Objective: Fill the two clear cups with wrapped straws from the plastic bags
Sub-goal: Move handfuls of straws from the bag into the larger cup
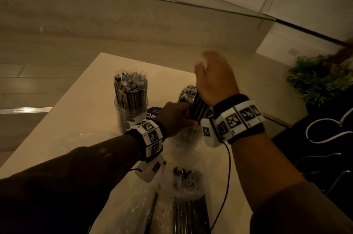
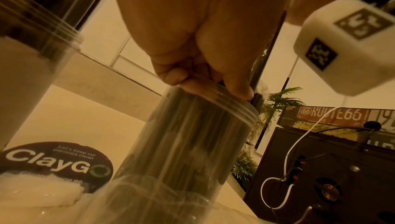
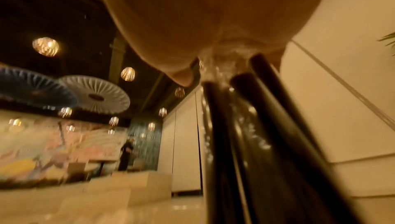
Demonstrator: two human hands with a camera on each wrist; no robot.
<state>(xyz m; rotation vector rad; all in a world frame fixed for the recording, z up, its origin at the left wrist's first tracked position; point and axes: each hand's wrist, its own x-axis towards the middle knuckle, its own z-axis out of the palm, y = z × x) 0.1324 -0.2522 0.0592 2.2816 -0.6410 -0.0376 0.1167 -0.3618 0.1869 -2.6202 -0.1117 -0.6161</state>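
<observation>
Pinching the tops of a bundle of wrapped straws [image 3: 267, 126], the right hand [image 1: 215, 79] hangs over the second clear cup [image 2: 192, 134] at frame centre, whose rim the left hand [image 1: 175, 117] grips. Best done, likely, by lowering the bundle straight while steadying the rim. Count: two cups, the upper-left cup [image 1: 130, 105] full; one bag of straws [image 1: 187, 195] visible on the table [image 1: 80, 111].

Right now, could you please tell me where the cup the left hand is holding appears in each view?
Head: the cup is centre frame, mostly hidden behind both hands.
Left wrist: the cup fills the centre, left hand gripping its rim.
Right wrist: not visible; only dark straws.
Shared landmark: purple ClayGo sticker.
</observation>
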